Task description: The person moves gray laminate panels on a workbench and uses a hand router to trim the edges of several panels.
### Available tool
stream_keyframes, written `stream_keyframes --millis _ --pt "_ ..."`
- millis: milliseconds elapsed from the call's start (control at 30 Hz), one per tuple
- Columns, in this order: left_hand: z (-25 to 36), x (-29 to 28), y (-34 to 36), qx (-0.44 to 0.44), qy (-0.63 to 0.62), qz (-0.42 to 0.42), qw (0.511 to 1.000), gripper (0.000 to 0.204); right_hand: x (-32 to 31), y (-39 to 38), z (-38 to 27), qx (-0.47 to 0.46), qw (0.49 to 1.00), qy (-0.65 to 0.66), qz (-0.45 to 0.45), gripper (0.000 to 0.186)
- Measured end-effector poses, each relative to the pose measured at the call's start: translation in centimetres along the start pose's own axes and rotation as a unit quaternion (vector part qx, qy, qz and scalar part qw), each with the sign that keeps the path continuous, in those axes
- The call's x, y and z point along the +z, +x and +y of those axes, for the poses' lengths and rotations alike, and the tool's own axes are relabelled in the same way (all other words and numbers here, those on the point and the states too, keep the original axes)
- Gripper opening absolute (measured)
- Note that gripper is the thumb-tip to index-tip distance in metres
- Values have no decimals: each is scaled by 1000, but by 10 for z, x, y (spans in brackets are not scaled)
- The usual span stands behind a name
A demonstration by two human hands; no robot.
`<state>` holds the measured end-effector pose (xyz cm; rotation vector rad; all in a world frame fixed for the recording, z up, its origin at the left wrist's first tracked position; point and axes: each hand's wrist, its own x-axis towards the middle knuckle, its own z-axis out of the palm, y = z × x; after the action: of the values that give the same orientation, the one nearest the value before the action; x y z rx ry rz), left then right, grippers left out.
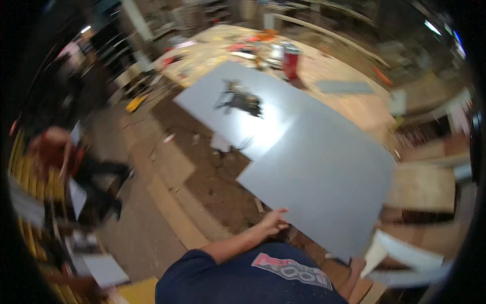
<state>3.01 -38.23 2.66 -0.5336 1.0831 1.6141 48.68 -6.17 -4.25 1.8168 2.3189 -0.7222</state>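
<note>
A large grey sheet [324, 177] spans the middle, over a second grey sheet [202, 101] or part of the same piece; I cannot tell which. My left hand [275, 221] is at the near edge, fingers apart, seeming to touch it lightly. My right hand [356, 265] grips the near right corner of the sheet. A blurred dark tool [243, 101] lies on the upper left part, beside a bright glare.
A wooden worktable [365, 109] holds a red can [290, 63] and scattered small items. Another person [63, 152] bends at the left beside yellow racking. Boards [420, 185] crowd the right. Cardboard and boards [167, 202] lie on the floor.
</note>
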Motion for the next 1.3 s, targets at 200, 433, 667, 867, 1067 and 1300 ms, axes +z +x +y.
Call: stream_keyframes --millis 200,433,667,867,1067,1300 --pt "32 4 -7 -19 -68 23 997 72 -46 -14 -71 104 976 123 150 41" --pt "50 -24 -1 -19 -27 88 996 82 -75 1 -101 112 967 179 142 36" --pt "37 -51 19 64 -47 147 986 41 -102 88 -129 88 950 281 107 44" --pt "0 -10 11 127 78 141 979 24 -110 230 -173 -72 940 236 236 43" --pt "-43 39 25 -3 173 168 970 57 -119 338 -324 -290 931 68 212 52" --pt "-55 10 23 36 187 125 974 58 -133 359 -453 -281 957 -66 7 68"
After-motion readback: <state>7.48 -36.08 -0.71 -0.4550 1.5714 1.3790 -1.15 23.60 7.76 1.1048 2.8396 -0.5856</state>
